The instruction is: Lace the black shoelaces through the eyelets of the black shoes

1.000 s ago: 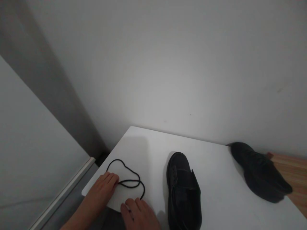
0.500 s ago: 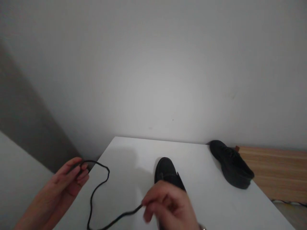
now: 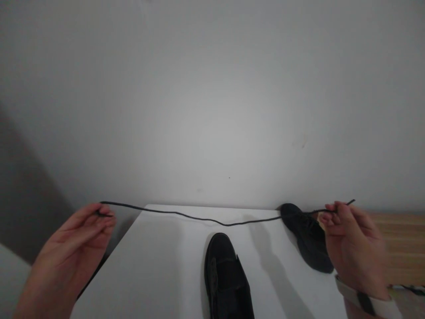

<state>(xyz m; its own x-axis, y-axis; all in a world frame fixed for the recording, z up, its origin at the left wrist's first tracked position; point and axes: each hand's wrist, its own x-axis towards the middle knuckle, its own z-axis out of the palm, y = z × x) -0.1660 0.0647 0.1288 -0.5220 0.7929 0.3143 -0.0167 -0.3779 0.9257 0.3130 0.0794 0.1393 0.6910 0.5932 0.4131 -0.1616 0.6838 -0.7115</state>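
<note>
A black shoelace stretches nearly straight across the view, sagging slightly in the middle. One end part is pinched in my left hand, with a short tip showing by the fingers. My right hand grips the other end, and its tip sticks out past the knuckles. Below the lace a black shoe, with no lace seen in it, stands toe away on the white table. Behind my right hand lies a second black shoe, which has a lace in it; its heel end is partly hidden.
The white tabletop meets a plain grey wall at the back. A wood-grain surface lies to the right, with a dark cable below it. A pale band is on my right wrist.
My right hand has moved from above the near shoe far to the right, drawing the looped lace out nearly straight. My left hand still holds its end. The near shoe is now uncovered.
</note>
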